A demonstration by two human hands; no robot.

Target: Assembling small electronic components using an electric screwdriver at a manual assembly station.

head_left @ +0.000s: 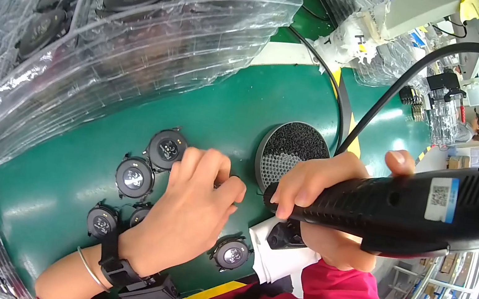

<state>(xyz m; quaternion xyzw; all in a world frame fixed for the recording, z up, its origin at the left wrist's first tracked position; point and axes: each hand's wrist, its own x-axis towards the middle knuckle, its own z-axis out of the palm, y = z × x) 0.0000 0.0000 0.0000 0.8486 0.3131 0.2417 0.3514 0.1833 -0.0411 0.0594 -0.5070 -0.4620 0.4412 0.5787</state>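
Probably we're readying the black tool (409, 207), our right hand (324, 178) wrapped round it, our left hand (189, 207) curled beside watch bodies (166, 148), any pinch hidden, so the next move wants steadiness.

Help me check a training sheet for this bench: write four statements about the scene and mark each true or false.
1. The right hand grips a black handheld device. True.
2. The tabletop is red. False: it is green.
3. The round container sits left of the left hand. False: it sits to its right.
4. Clear plastic trays stand stacked at the upper left. True.
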